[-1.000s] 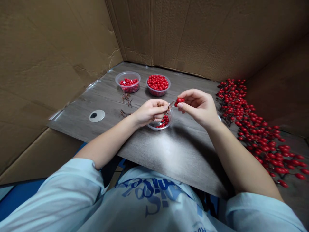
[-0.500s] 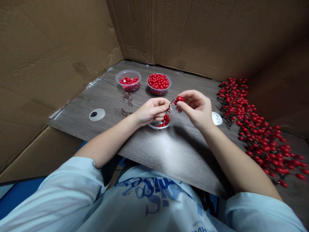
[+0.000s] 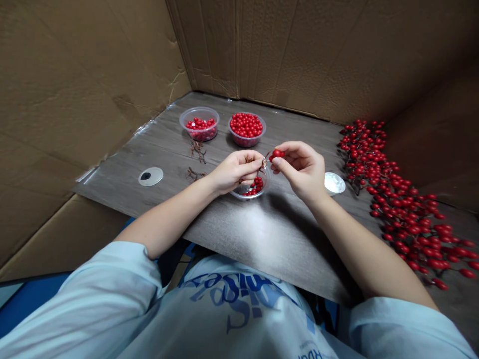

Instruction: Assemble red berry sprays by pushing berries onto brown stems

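Note:
My left hand [image 3: 236, 172] pinches a thin brown stem [image 3: 265, 160], and the stem's tip reaches the red berry [image 3: 277, 154] held between my right hand's [image 3: 301, 169] thumb and fingers. The berry and stem tip touch or nearly touch; I cannot tell which. Directly below both hands sits a transparent plastic bowl [image 3: 250, 193], partly hidden by my left hand, with a small heap of red berries [image 3: 255, 186] inside. Two more transparent bowls stand farther back: one of red berries [image 3: 246, 128], and one [image 3: 198, 123] holding fewer.
Loose brown twigs [image 3: 196, 150] lie on the grey wood-grain desk [image 3: 262, 224] near the bowls. A long pile of red berry sprays [image 3: 400, 214] lies to the right, beside a white disc [image 3: 334, 183]. A round grommet [image 3: 150, 176] is set in the desk. Cardboard walls [image 3: 299, 60] surround the desk.
My right hand has drawn slightly left and back, leaving the white disc more exposed. The view has tilted a little, and both hands still hold the same things.

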Motion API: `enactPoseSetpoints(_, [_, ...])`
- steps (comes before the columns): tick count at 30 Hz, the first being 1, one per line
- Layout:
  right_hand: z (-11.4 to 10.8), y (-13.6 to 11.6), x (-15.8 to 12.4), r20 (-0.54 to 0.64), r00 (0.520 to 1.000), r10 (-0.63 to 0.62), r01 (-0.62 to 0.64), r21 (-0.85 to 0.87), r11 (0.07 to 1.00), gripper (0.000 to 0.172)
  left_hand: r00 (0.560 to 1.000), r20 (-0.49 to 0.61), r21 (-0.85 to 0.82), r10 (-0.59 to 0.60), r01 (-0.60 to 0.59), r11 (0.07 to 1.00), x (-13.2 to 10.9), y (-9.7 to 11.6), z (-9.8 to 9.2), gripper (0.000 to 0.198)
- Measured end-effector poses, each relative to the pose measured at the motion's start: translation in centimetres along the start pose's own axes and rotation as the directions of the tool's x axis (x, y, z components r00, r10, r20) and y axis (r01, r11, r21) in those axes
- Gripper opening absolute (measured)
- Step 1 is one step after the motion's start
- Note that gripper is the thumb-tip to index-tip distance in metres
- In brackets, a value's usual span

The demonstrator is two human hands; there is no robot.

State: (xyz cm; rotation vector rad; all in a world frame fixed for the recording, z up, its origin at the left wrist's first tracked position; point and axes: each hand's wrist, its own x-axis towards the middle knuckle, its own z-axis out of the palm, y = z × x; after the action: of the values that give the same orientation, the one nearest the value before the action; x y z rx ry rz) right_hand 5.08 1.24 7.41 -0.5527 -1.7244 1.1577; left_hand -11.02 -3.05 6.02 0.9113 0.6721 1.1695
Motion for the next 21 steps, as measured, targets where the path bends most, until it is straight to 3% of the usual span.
enactPoseSetpoints(6, [0.1,0.1,0.3,-0.001,0.998,-0.066,0.066,0.007,0.998,0.018,1.000,0.008,0.018,-0.003,0.002,1.000,0.0,0.1,0.0,0.037])
enactPoseSetpoints(9, [0.1,0.2,0.5,-0.058,0.994,-0.094,0.095,0.011,0.995,0.014,1.000,0.012,0.027,0.021,-0.021,0.999,0.0,0.3,-0.1,0.037])
enactPoseSetpoints(13, [0.4,0.5,0.3,-0.190,0.976,-0.107,0.100,-0.049,0.994,0.008,0.986,-0.059,0.066,0.156,-0.152,0.986,0.4,0.4,-0.2,0.038])
enactPoseSetpoints(17, [1.0,0.7,-0.5,-0.154,0.984,-0.094,0.070,-0.156,0.985,0.008,0.931,-0.155,0.166,0.332,-0.307,0.937,0.8,0.0,-0.3,0.041])
enactPoseSetpoints(21, [1.5,0.9,-1.1,-0.142,0.983,-0.118,0.084,-0.226,0.970,0.009,0.907,-0.139,0.246,0.397,-0.357,0.901,0.9,-0.3,-0.5,0.042])
